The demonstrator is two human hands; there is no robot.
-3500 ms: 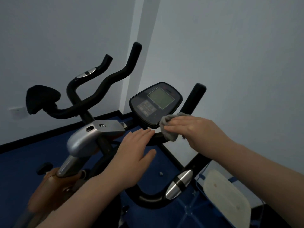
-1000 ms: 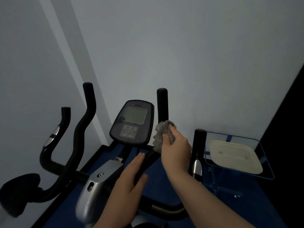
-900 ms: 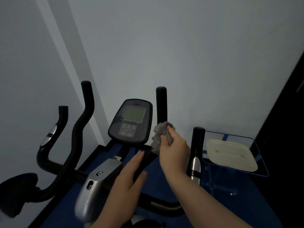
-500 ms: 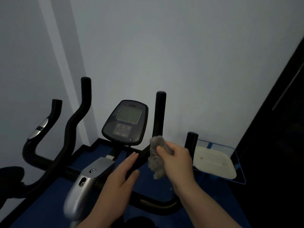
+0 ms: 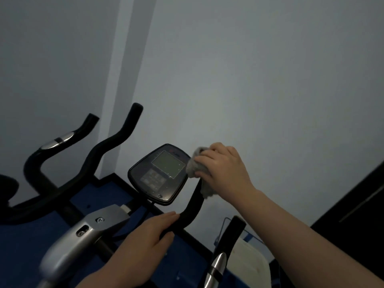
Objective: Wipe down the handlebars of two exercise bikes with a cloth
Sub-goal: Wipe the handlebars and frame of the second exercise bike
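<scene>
Handlebar (image 5: 192,208), near bike: black padded bar, its upright right prong rising just right of the console (image 5: 161,173). Right hand (image 5: 223,169): clenched around the top of that prong, grey cloth (image 5: 197,169) wrapped between palm and bar, a loose tail of the cloth hanging below the fist. Half a second ago this hand held the cloth bunched in the air, low beside the prong; it now sits at the prong's upper end, hiding the tip.

Left hand (image 5: 145,240): fingers laid flat along the lower bend of the same bar, thumb beneath, a loose grasp, much as in the earlier frames.

Console: dark oval panel, grey screen above a keypad, tilted toward the wearer.

Second handlebar (image 5: 62,179), far left: two black curved horns, one bearing a chrome sensor band, untouched.

Silver stem housing (image 5: 83,233): near left, blurred.

Chrome-banded side grip (image 5: 228,242): near right, upright.

White tray (image 5: 251,265): near right, largely hidden behind the right forearm, where earlier it showed fully.

Floor (image 5: 27,246): blue.
</scene>
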